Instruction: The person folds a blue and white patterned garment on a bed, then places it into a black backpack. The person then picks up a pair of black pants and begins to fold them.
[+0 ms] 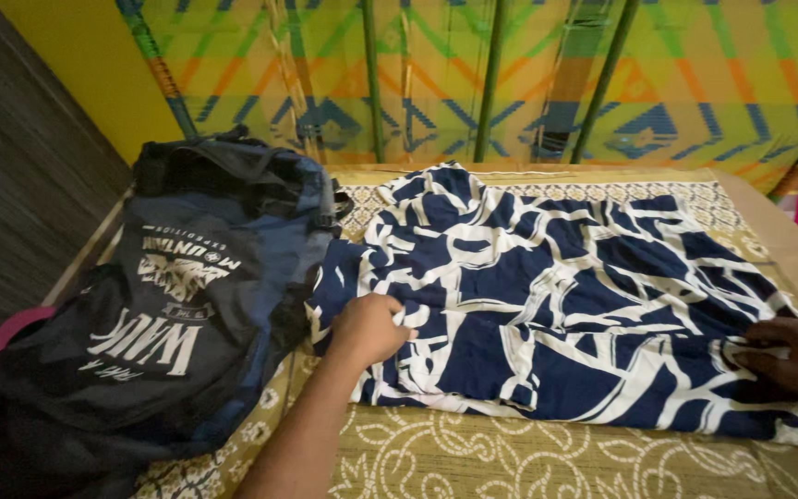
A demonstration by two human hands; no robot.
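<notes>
**Both hands on a patterned garment**

A navy and white patterned garment (547, 296) lies spread across the gold-patterned mat (528, 457), filling its middle and right side. The left hand (371, 328) pinches a fold at the garment's left end, fingers curled. The right hand (791, 356) presses flat near the mat's right edge. A dark backpack (177, 305) sits just beside the garment at the mat's left edge.

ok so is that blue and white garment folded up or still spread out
Mostly spread out: the garment lies flat across the patterned mat, with the left hand and right hand pressing its opposite ends.
</notes>
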